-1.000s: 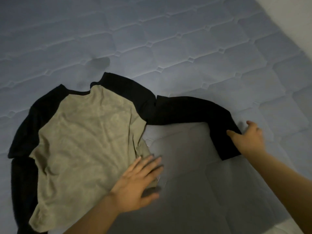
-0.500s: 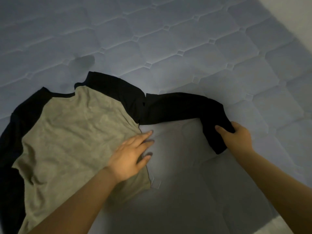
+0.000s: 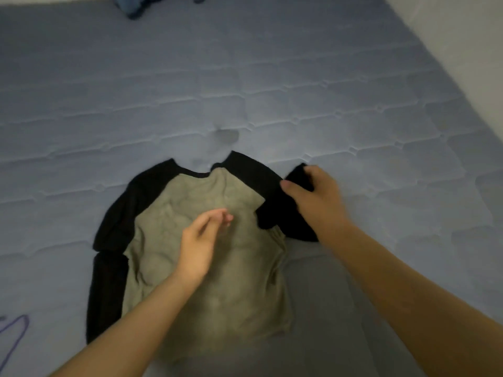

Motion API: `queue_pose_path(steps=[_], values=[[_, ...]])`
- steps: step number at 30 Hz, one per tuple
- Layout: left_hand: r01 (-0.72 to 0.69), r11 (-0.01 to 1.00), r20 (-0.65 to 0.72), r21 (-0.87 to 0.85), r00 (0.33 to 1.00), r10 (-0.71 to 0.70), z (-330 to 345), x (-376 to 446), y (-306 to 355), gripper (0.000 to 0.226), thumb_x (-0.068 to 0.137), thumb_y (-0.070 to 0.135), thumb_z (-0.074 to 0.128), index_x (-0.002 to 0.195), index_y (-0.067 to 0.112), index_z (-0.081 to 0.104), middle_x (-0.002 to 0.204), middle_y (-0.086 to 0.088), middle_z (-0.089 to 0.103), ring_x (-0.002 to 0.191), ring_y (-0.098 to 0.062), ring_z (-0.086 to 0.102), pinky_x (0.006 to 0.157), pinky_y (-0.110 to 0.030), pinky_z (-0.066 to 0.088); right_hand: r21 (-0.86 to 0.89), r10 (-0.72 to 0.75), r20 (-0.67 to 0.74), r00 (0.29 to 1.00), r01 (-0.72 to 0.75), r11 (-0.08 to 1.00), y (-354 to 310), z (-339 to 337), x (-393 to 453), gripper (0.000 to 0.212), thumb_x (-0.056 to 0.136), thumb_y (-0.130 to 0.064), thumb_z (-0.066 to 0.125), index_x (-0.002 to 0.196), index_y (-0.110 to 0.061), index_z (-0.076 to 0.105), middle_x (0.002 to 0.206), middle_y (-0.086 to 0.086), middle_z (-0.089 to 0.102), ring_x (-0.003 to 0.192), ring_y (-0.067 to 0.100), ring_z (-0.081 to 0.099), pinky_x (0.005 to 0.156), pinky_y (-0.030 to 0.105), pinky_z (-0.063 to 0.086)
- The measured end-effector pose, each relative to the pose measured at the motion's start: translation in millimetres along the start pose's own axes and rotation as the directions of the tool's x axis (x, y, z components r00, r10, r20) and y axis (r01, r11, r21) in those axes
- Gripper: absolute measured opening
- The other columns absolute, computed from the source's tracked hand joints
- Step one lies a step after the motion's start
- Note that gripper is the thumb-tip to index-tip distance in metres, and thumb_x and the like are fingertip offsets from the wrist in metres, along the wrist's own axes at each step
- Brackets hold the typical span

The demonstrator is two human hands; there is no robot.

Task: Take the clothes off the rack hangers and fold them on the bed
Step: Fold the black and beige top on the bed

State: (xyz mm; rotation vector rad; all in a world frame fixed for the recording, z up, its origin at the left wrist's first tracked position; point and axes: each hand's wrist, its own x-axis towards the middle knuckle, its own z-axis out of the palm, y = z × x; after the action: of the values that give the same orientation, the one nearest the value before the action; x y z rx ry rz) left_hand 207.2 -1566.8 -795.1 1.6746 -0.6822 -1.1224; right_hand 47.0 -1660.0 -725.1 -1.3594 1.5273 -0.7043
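A raglan shirt (image 3: 217, 289) with an olive-tan body and black sleeves lies flat on the quilted blue-grey mattress (image 3: 245, 91). My right hand (image 3: 315, 200) grips the cuff end of the black right sleeve (image 3: 275, 213) and has it doubled over by the shirt's right shoulder. My left hand (image 3: 201, 240) hovers over the chest of the shirt with relaxed fingers, holding nothing. The left sleeve (image 3: 109, 268) lies folded down along the shirt's left side.
A purple hanger (image 3: 13, 336) lies on the mattress at the lower left edge. Blue clothing (image 3: 147, 4) sits at the far top edge of the bed. A white wall (image 3: 462, 36) borders the bed on the right.
My right hand has carried the sleeve end inward from its stretched-out position to the shoulder. My left hand has lifted off the shirt's side and moved over its chest. The view has pulled back.
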Motion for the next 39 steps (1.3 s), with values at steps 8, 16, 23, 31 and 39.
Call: queue_pose_path(steps=[8, 16, 23, 31, 39], values=[[0.326, 0.741, 0.136, -0.587, 0.942, -0.306, -113, 20, 42, 0.056, 0.090, 0.062, 0.036, 0.114, 0.020, 0.064, 0.111, -0.006, 0.070, 0.105, -0.023, 0.065, 0.089, -0.042, 0.050, -0.132, 0.126, 0.552, 0.824, -0.063, 0.989, -63, 153, -5, 0.023, 0.094, -0.038, 0.048, 0.093, -0.019, 0.061, 0.110, 0.005, 0.063, 0.104, 0.021, 0.057, 0.097, 0.040, 0.045], [0.387, 0.804, -0.198, -0.452, 0.835, -0.513, -152, 36, -30, 0.042, 0.097, 0.013, 0.049, 0.137, 0.010, 0.041, 0.130, -0.011, 0.050, 0.099, -0.024, 0.056, 0.067, -0.032, 0.053, -0.344, 0.066, 0.300, 0.952, 0.043, 0.938, 39, 129, -11, 0.029, 0.092, -0.026, 0.055, 0.120, -0.019, 0.056, 0.113, -0.002, 0.056, 0.105, 0.014, 0.054, 0.090, 0.023, 0.038], [0.357, 0.603, -0.139, -0.713, 0.771, -0.621, -166, 59, -53, 0.045, 0.098, 0.031, 0.044, 0.141, 0.018, 0.039, 0.133, -0.010, 0.052, 0.110, -0.027, 0.058, 0.065, -0.037, 0.054, -0.777, 0.134, 0.466, 0.874, 0.332, 0.535, 87, 114, 0, 0.061, 0.093, -0.049, 0.042, 0.148, -0.030, 0.020, 0.158, -0.003, 0.010, 0.144, 0.026, 0.013, 0.115, 0.041, 0.016], [0.231, 0.968, -0.353, 0.100, 0.918, -0.182, -175, 65, -71, 0.057, 0.091, 0.000, 0.053, 0.143, 0.017, 0.036, 0.145, -0.003, 0.041, 0.132, -0.019, 0.039, 0.111, -0.035, 0.034, -0.841, 0.223, 0.458, 0.860, 0.339, 0.421, 109, 119, -12, 0.065, 0.094, -0.047, 0.040, 0.150, -0.025, 0.016, 0.159, 0.003, 0.007, 0.146, 0.024, 0.006, 0.118, 0.040, 0.008], [0.277, 0.939, -0.532, -0.206, 0.774, -0.345, -247, -4, -89, 0.026, 0.091, 0.000, 0.054, 0.117, 0.004, 0.058, 0.112, -0.008, 0.060, 0.099, -0.016, 0.055, 0.094, -0.025, 0.044, -0.636, -0.057, 0.663, 0.746, 0.603, 0.482, 75, 166, -65, 0.074, 0.078, -0.058, 0.026, 0.141, -0.022, 0.039, 0.152, 0.004, 0.028, 0.138, 0.022, 0.030, 0.114, 0.035, 0.020]])
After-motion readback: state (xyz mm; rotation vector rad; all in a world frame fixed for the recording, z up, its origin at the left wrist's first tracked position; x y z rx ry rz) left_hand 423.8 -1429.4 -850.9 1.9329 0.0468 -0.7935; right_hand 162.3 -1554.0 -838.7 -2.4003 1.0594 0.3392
